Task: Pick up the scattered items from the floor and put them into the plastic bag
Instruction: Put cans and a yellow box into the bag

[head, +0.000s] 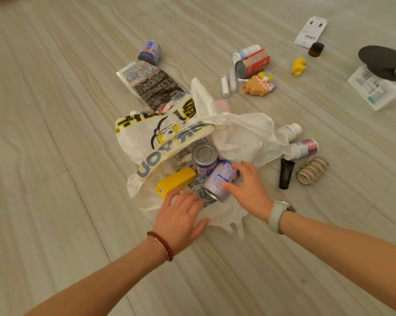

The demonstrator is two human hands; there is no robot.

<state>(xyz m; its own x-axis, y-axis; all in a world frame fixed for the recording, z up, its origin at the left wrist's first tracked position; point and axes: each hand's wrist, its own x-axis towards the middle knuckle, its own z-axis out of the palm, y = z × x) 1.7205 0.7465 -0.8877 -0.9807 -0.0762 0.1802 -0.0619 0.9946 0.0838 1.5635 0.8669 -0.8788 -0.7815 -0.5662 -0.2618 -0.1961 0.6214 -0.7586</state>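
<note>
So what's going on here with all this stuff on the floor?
A person is tidying scattered items into a white plastic bag lying open on the floor. The right hand grips a small can at the bag's mouth, beside another can and a yellow box already inside. The left hand rests flat on the bag's near edge. A red can, bottles and toys still lie outside.

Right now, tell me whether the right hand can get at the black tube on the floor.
Probably yes. The black tube lies on bare floor beside the right hand, nothing between them; but that hand grips a lying can and must let go first.
</note>
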